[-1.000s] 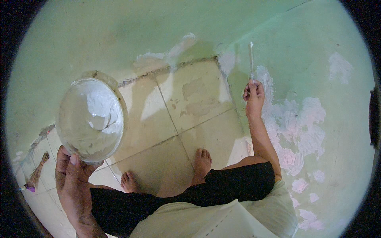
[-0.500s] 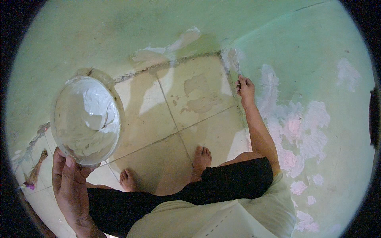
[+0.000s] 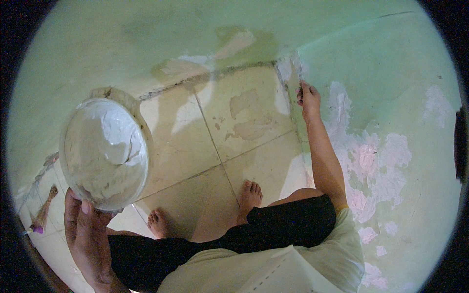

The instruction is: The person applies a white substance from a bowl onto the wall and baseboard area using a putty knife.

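My left hand [image 3: 90,229] grips a round, see-through plastic tub [image 3: 78,166] by its near rim, thumb at the front. White putty [image 3: 117,132] is smeared over the inside of the tub, thickest toward its right side. At the far right corner, my right hand [image 3: 309,97] is closed around a slim putty knife [image 3: 300,74], whose thin blade lies against the wall and is hard to make out. Whitish filler [image 3: 288,68] covers the wall at that corner, right beside the blade.
Green walls [image 3: 371,73] meet at the corner, with pale pink and white filler patches [image 3: 391,161] on the right one. Cracked, dirty joints edge the tiled floor [image 3: 185,151]. My bare feet [image 3: 250,193] stand on it. A small broom [image 3: 43,212] lies at the far left.
My right hand and the putty knife have shifted slightly up and to the right along the corner wall. The tub in my left hand has dropped slightly.
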Tool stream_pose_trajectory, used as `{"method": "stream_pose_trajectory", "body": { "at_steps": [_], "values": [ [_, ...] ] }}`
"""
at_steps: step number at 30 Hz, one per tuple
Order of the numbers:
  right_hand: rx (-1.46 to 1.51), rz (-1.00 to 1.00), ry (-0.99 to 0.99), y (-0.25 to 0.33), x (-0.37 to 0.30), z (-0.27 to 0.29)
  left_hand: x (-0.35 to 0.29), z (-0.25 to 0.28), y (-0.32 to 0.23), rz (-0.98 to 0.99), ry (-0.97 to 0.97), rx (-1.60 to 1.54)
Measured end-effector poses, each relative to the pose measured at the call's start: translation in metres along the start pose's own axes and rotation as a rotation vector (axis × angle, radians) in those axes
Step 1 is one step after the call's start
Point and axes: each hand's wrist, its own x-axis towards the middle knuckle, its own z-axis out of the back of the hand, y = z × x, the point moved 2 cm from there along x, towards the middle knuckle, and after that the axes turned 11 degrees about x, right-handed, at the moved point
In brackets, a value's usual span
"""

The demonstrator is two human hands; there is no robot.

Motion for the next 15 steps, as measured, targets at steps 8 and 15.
{"method": "stream_pose_trajectory", "body": {
  "at_steps": [8, 15],
  "values": [
    [0.079, -0.015, -0.140, 0.003, -0.027, 0.017, 0.005, -0.002, 0.008, 0.027, -0.049, 0.028],
    [0.023, -0.003, -0.035, 0.001, -0.023, -0.002, 0.003, 0.007, 0.012, 0.011, -0.045, 0.077]
  ]
}}
